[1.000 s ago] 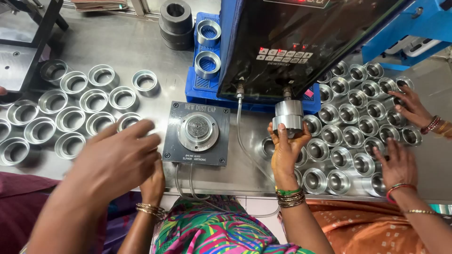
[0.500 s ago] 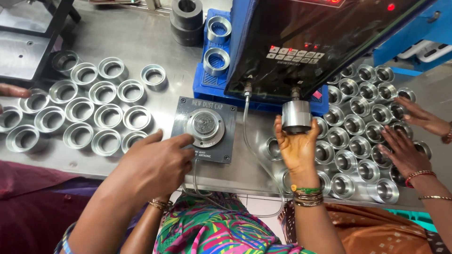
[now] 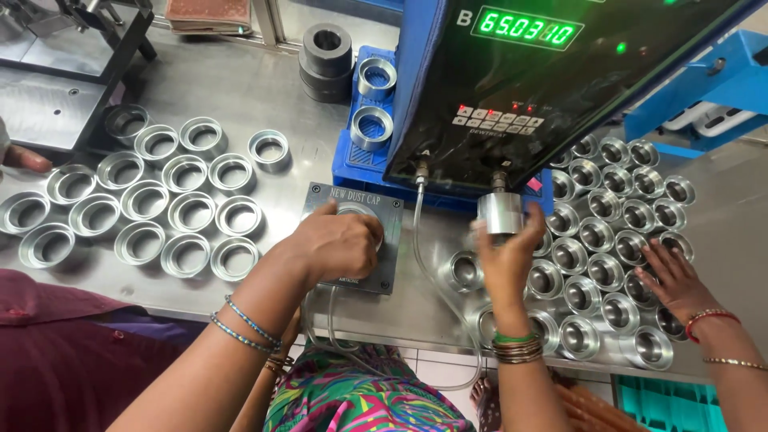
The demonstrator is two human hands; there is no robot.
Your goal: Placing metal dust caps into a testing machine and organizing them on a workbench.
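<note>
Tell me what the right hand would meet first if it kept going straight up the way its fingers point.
The right hand already touches the steel cylinder hanging from the black machine. Straight on, it would push against that cylinder, then probably the machine's underside; depth is unclear.

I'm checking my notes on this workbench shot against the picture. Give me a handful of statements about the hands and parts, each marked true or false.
1. The left hand rests on the grey square fixture plate. True.
2. The right hand is at a metal cylinder under the black machine panel. True.
3. The metal rings on the left lie stacked in tall piles. False: they lie in a single layer on the steel table.
4. Another person's hand touches the metal cups on the right. True.
5. The blue tray behind the fixture holds no parts. False: two rings sit on it.
</note>
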